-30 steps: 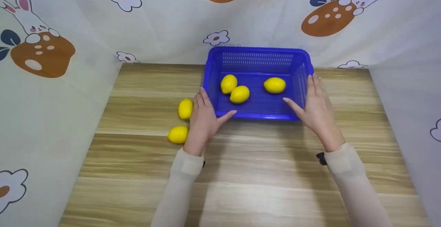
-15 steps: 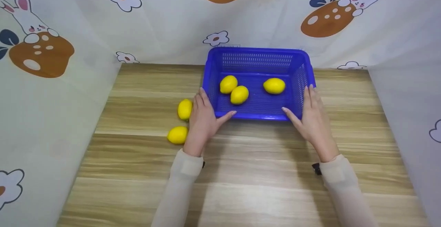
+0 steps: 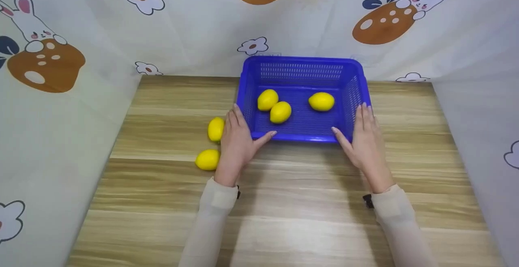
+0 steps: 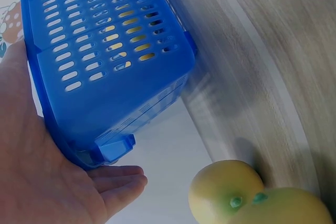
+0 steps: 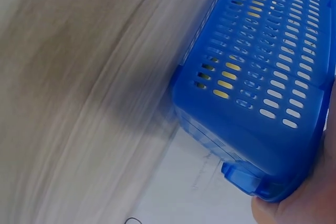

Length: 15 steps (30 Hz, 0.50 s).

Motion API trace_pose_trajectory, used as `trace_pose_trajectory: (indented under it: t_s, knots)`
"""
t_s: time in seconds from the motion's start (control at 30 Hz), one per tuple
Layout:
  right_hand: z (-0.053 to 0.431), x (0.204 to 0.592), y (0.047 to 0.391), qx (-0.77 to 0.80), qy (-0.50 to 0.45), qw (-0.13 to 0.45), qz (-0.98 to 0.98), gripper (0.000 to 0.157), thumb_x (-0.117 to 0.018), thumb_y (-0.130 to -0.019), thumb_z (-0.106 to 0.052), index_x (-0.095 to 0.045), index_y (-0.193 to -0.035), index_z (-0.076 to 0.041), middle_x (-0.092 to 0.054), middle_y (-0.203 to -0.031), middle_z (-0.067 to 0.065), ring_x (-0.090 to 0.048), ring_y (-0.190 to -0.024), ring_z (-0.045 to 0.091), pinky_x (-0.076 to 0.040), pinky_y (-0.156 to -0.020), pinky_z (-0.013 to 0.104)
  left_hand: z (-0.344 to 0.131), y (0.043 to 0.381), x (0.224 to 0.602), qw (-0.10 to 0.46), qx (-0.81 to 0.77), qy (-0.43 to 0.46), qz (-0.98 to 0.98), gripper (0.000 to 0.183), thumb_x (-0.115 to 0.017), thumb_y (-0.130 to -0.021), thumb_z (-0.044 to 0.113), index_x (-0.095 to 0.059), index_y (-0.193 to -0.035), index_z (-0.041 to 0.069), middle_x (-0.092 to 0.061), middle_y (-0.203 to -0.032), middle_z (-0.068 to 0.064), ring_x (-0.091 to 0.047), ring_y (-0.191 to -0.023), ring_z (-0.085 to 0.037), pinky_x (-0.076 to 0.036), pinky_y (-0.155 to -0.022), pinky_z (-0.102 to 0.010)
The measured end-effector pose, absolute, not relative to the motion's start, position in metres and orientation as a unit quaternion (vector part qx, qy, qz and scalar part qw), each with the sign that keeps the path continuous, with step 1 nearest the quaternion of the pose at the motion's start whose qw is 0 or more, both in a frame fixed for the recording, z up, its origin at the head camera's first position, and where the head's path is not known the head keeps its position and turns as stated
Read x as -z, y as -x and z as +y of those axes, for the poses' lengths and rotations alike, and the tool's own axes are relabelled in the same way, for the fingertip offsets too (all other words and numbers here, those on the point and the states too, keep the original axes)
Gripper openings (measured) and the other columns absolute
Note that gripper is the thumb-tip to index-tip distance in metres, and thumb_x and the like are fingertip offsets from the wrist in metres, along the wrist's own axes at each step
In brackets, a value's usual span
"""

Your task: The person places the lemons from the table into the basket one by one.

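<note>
We read the clock from the middle of the blue basket [image 3: 302, 138], with twelve on its far side. At the left we see a pale cloth [image 3: 113, 105] printed with a rabbit above a brown fruit. On the wood-grained desk [image 3: 300, 226], around eight o'clock, lie an outer lemon [image 3: 215, 129] and a nearer lemon [image 3: 207, 160], smooth and yellow, both partly hidden by the left hand [image 3: 236, 139]; the left wrist view shows us their green stem ends. That hand is at eight o'clock against the basket, its fingers straight and close together along the left side, the thumb spread toward the near rim.

The basket sits at the desk's far edge, oblong and glossy, with rounded corners and rows of slots through which the wrist views show us yellow. Inside, a plump lemon [image 3: 267, 99] lies at nine o'clock, a tilted lemon [image 3: 280, 112] right by it at eight, and a lone lemon [image 3: 321, 101] well apart at three.

At four o'clock we find the right hand [image 3: 367, 139] against the right side, its fingers straight and pressed together, the thumb spread toward the near rim.
</note>
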State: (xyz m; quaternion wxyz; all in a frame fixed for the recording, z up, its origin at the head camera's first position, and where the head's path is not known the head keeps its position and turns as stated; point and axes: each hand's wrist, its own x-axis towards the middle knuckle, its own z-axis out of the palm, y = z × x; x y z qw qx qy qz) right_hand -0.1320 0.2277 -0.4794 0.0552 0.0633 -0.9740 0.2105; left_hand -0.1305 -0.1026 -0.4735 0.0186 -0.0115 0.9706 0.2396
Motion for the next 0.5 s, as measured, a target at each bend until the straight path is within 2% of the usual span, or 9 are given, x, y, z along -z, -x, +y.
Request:
trace_pose_trajectory:
  t_s: [0.23, 0.5]
  knots:
    - [0.2262, 0.4837, 0.1331, -0.2, -0.058, 0.06, -0.976, 0.09, -0.049, -0.108, -0.051, -0.019, -0.161, 0.016, -0.016, -0.17, 0.034, -0.013, -0.16, 0.048, -0.009, -0.132, 0.056, -0.1029, 0.1299, 0.4743, 0.008, -0.217, 0.009, 0.976, 0.134, -0.06, -0.088, 0.083, -0.004, -0.164, -0.011, -0.02, -0.168, -0.036, -0.023, -0.158, -0.047, -0.019, -0.132, -0.05]
    - [0.2255, 0.4874, 0.1339, -0.2, -0.052, 0.075, -0.975, 0.087, -0.05, -0.108, -0.047, -0.021, -0.16, 0.016, -0.018, -0.17, 0.033, -0.015, -0.16, 0.047, -0.008, -0.132, 0.054, -0.1025, 0.1298, 0.4755, -0.003, -0.21, 0.001, 0.978, 0.131, -0.059, -0.089, 0.082, -0.007, -0.164, -0.012, -0.021, -0.169, -0.035, -0.022, -0.159, -0.046, -0.018, -0.132, -0.05]
